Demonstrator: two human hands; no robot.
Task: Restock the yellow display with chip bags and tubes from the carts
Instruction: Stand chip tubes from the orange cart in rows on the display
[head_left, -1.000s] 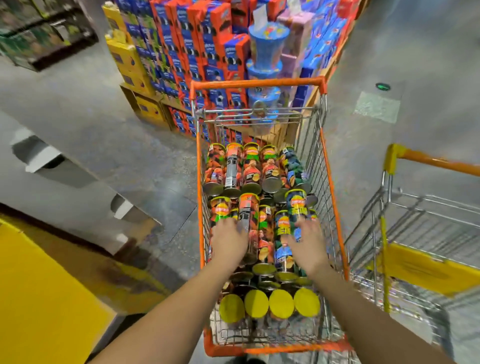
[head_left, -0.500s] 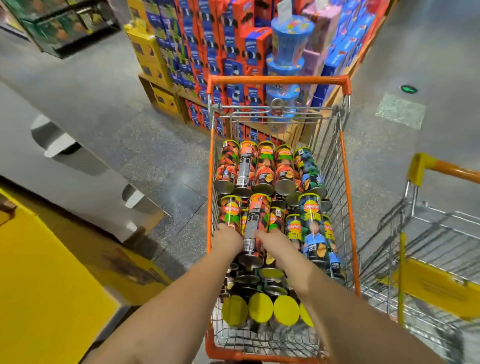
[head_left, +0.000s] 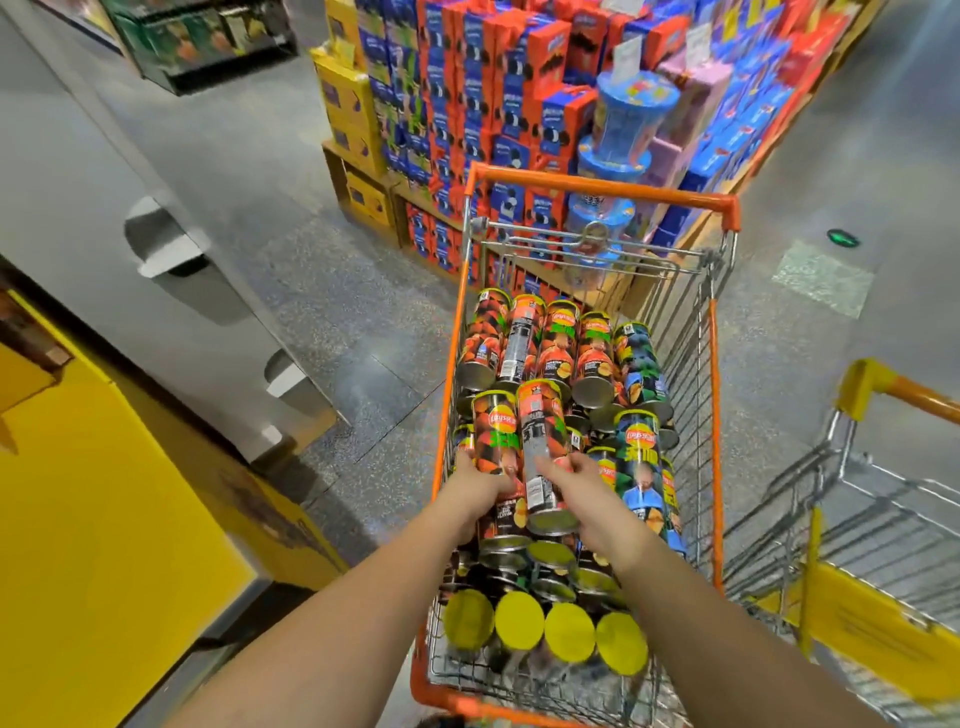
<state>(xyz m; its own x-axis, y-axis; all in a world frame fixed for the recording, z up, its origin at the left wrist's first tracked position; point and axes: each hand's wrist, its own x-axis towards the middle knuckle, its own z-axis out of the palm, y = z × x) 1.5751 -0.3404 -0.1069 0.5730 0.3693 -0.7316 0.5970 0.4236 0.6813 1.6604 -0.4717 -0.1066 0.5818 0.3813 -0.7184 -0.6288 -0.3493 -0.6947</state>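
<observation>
An orange-rimmed wire cart (head_left: 717, 395) in front of me is full of chip tubes lying in rows, with yellow lids (head_left: 569, 631) facing me at the near end. My left hand (head_left: 480, 491) grips an orange chip tube (head_left: 496, 441) from its left side. My right hand (head_left: 589, 488) grips a second orange tube (head_left: 540, 447) beside it from the right. Both tubes are tilted up above the pile. A blue tube (head_left: 644, 467) lies to the right of my right hand. The yellow display (head_left: 104, 519) is at the lower left.
A second cart with a yellow handle (head_left: 878, 384) stands at the right, its wire basket showing no goods. Stacked cookie boxes (head_left: 498, 104) on a pallet rise behind the orange cart. A grey panel (head_left: 104, 234) leans at the left over the speckled floor.
My right hand moved left from the blue tubes to the orange tube next to my left hand. Both hands have closed on tubes and raised them off the pile. The camera moved closer.
</observation>
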